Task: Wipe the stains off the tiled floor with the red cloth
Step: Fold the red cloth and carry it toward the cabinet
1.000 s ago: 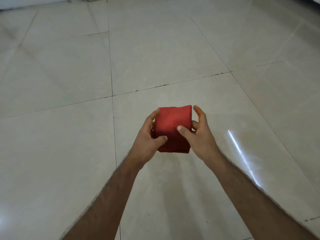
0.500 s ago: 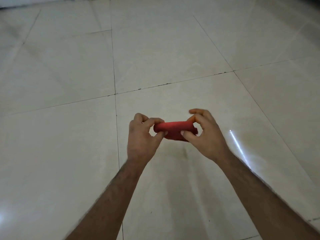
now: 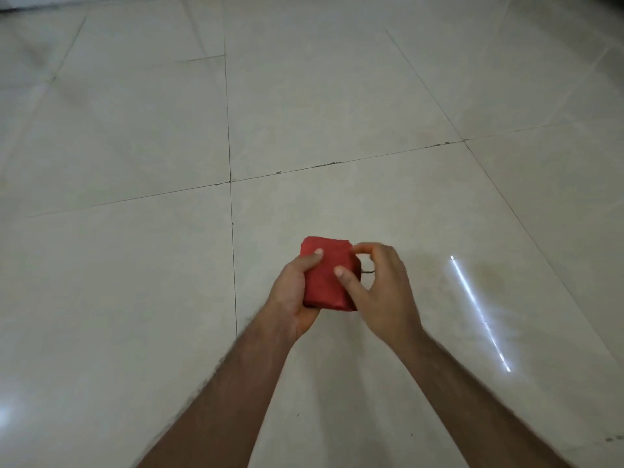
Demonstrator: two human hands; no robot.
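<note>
Since half a second ago the red cloth [image 3: 326, 273] has turned from an edge-on roll to a flat folded pad facing me. My left hand [image 3: 293, 293] cups it from below, thumb pressed on its face. My right hand [image 3: 380, 290] pinches its right edge between thumb and forefinger. I hold it in the air above the tiled floor [image 3: 152, 282], over the tile just right of a grout line [image 3: 233, 265]

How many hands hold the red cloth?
2: the left hand grips the cloth from its left side, the right hand pinches its right side.
</note>
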